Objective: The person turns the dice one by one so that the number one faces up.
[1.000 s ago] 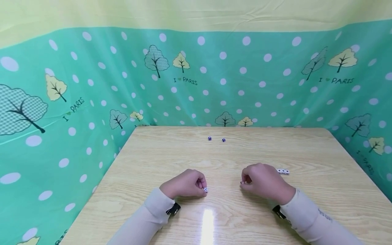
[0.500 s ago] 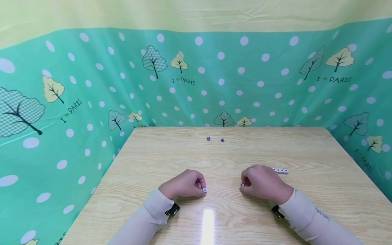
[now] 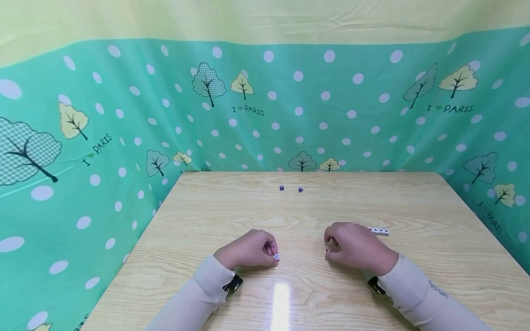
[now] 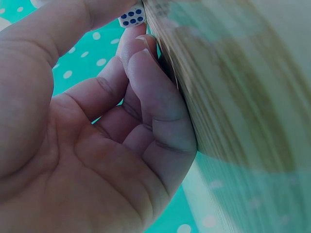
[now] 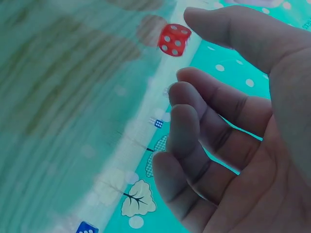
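In the head view, my left hand (image 3: 250, 249) rests on the table and pinches a white die (image 3: 276, 257). The left wrist view shows that white die (image 4: 131, 17) with blue pips, held between thumb and forefinger; the other fingers are curled below. To the right, my right hand (image 3: 358, 246) stands around a red die (image 3: 328, 251). That red die (image 5: 174, 40) with white pips lies on the tabletop in the right wrist view. The thumb tip of my right hand (image 5: 233, 121) is close by it, while the forefinger stands clear of it.
Behind my right hand a row of several white dice (image 3: 380, 231) lies on the wooden table (image 3: 232, 207), partly hidden. Two blue dice, a left one (image 3: 282, 188) and a right one (image 3: 300, 190), lie near the back edge. A green patterned curtain (image 3: 265, 110) encloses the table.
My right hand has lowered the red die slightly onto the table, and its fingers have spread off it. My left hand keeps the white die in about the same place.
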Available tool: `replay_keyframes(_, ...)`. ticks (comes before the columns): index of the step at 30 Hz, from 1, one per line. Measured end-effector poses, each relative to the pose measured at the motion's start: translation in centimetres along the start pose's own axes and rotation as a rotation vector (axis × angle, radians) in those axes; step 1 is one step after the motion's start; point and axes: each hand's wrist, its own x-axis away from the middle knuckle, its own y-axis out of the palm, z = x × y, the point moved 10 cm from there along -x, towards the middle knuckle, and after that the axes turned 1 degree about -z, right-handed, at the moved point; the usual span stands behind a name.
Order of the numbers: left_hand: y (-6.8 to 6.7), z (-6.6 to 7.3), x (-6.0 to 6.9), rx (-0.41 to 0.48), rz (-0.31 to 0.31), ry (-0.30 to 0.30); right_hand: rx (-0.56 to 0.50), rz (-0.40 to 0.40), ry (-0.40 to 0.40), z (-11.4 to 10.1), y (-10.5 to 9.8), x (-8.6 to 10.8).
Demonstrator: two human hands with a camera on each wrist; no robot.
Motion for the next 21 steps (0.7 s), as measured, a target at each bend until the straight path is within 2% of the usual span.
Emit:
replay_keyframes(8,-0.01,-0.07,-0.12,-0.012,0.000,-0.001,-0.013,-0.008,-0.093,-0.94,0.38,-0.02)
replay_keyframes(21,0.00,-0.12,-0.14,-0.016,-0.003,-0.004,-0.020,-0.040,-0.086,-0.86,0.58,-0.22)
